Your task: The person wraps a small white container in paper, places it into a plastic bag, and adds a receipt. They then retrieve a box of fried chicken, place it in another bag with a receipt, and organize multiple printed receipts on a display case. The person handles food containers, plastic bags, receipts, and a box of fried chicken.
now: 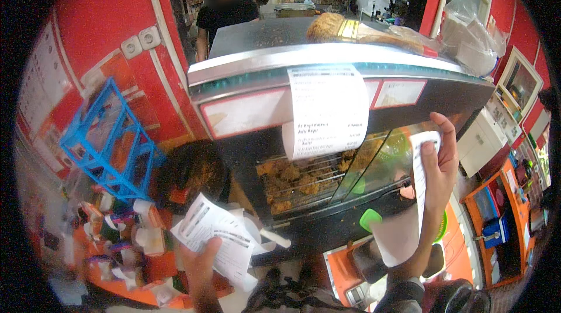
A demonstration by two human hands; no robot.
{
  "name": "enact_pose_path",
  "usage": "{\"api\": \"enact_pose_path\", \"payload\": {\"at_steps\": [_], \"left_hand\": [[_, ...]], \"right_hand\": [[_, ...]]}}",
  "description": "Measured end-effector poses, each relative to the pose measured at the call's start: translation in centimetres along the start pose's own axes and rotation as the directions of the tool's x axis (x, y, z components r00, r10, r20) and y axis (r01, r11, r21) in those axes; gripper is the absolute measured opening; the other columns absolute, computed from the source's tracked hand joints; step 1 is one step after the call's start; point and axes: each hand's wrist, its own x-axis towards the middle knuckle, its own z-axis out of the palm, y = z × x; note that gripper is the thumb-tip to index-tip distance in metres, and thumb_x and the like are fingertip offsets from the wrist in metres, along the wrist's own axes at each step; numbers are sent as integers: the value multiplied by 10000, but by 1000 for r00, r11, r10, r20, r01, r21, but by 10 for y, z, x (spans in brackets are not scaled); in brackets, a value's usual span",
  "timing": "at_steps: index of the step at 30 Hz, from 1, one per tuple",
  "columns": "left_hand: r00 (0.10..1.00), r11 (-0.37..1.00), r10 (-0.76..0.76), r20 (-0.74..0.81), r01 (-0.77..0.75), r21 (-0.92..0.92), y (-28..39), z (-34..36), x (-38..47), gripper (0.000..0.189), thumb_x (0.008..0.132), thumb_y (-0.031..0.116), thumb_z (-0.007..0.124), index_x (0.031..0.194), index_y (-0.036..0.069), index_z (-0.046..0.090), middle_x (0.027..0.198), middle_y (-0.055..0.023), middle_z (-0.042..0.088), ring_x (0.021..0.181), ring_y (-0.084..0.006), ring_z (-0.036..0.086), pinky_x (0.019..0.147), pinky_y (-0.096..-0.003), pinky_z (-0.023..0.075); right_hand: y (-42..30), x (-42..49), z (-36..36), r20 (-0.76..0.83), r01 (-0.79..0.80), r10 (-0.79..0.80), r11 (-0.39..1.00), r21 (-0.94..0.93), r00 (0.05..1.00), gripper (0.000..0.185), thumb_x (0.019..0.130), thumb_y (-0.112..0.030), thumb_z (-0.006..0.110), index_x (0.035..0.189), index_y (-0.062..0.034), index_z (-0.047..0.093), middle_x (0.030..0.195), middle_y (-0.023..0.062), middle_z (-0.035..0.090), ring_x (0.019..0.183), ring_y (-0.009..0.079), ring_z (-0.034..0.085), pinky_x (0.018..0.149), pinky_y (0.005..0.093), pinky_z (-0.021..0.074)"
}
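Note:
My left hand (202,257) grips several printed paper receipts (232,243), fanned out at the lower left. Raised at the right, my right hand (442,170) pinches a long curling receipt (401,236) between thumb and fingers; its lower end droops below the wrist. Another printed receipt (329,111) hangs down from the metal top edge (263,59) of a display case in front of me, its lower end curled. Behind the case's glass (366,168), browned fried food pieces (298,181) lie on a wire rack.
A wooden-handled brush (326,28) and a plastic bag (473,43) lie on the case. A blue plastic rack (111,137) stands left, above an orange table (127,293) of blurred items. An orange shelf unit (495,225) is at right. A person in black (225,15) stands beyond the case.

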Motion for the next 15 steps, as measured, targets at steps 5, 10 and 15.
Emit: {"api": "enact_pose_path", "payload": {"at_steps": [5, 10, 15], "left_hand": [[998, 995, 5, -57, 0, 95, -17, 1, 9, 764, 716, 156, 770, 1379, -2, 424, 1221, -136, 609, 1072, -258, 630, 948, -379, 505], [996, 990, 19, -84, -7, 143, -21, 1, 16, 713, 754, 64, 740, 1372, -28, 397, 1244, -167, 587, 1127, -260, 595, 992, -383, 469], [998, 984, 60, -22, -55, 172, -8, 12, 21, 720, 780, 114, 729, 1392, -31, 380, 1268, -175, 584, 1127, -271, 597, 987, -384, 469]], "right_hand": [[-18, 21, -8, 194, -42, 56, 996, -78, 979, 528, 853, -46, 598, 1347, -30, 411, 909, 86, 683, 734, 89, 633, 620, 193, 476], [-30, 35, -3, 223, 117, -111, 993, -12, 969, 495, 849, -5, 545, 1327, -18, 418, 966, 109, 677, 799, 97, 627, 680, 188, 458], [-41, 62, -1, 228, 220, -177, 959, -181, 958, 209, 949, -52, 609, 1148, 12, 616, 988, 70, 685, 817, 64, 597, 709, 196, 471]]}}
